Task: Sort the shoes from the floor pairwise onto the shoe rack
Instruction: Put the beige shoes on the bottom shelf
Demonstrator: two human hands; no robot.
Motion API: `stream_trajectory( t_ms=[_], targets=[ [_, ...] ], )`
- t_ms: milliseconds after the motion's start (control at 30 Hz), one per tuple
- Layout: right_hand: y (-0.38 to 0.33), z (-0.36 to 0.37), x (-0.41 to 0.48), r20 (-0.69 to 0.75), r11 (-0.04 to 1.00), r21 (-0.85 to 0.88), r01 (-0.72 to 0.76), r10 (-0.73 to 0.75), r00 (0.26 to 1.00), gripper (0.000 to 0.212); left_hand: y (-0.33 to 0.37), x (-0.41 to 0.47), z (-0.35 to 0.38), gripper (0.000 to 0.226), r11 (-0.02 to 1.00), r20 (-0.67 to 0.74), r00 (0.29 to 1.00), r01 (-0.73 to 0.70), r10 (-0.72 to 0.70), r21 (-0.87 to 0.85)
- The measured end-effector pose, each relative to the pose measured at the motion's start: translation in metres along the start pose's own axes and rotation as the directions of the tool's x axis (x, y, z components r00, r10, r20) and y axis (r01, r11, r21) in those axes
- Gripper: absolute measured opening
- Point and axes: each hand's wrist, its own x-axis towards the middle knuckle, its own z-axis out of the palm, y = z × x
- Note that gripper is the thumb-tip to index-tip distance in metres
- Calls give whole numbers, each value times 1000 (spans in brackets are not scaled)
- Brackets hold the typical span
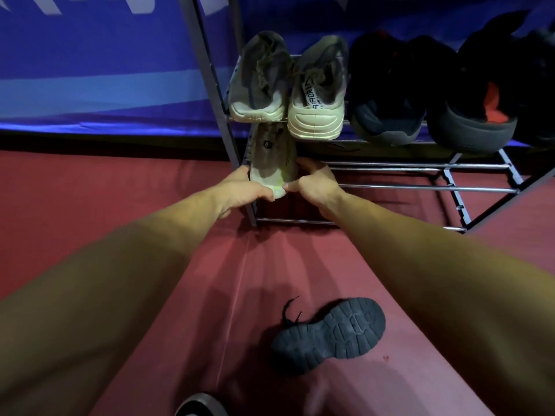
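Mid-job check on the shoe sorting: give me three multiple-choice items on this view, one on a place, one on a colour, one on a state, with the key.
1. Where is the pale grey shoe with the neon-yellow heel mark?
A. top tier
B. in a box
C. lower tier, left end of the metal-rail shoe rack

2. What colour lines the black shoes on the top tier?
A. red-orange
B. green
C. white

3. How does the dark grey lace-up shoe on the red floor lie?
A. upright
B. tipped, tread showing
C. atop another shoe

Key:
1 C: the left hand and the right hand grip its heel under the cream-soled grey pair.
2 A: the lining shows at the heel opening.
3 B: its lugged sole faces the camera.
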Motion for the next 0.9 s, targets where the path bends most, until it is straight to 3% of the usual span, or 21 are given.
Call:
stream_trajectory(
  t_ms=[133, 267, 333, 400, 567, 600, 700, 900],
  targets=[
    [0, 3, 1, -8, 999, -47, -1, 0, 1000, 72, -4, -4, -1, 89, 996, 18, 1000, -21, 20, 83],
    [2, -3, -7, 36, 994, -111, 17, -13, 999, 68, -8, -10, -6, 95, 979, 8, 1000, 0, -2, 202],
    [5, -9, -15, 51, 991, -134, 21, -14, 999, 64, -6, -16, -5, 74, 971, 20, 1000, -23, 18, 237],
    [9, -18, -28, 56, 987, -160, 13, -4, 998, 62, -8, -24, -3, 69, 958, 27, 999, -26, 20, 284],
    [29, -43, -71, 59, 976, -213, -45, 58, 997, 65, -17, -46, 13, 115, 896, 52, 996, 45, -76, 442],
    [34, -48, -80, 62, 972, -230, -47, 63, 996, 65, -18, -49, 20, 115, 879, 68, 993, 52, -95, 474],
    [47, -69, -108, 55, 954, -295, -62, 82, 995, 63, -10, -67, 46, 91, 836, 132, 987, 0, -87, 549],
    [90, -132, -157, -12, 871, -465, -160, 174, 985, 60, 25, -90, 148, 76, 802, 317, 948, -191, 2, 566]
  ],
)
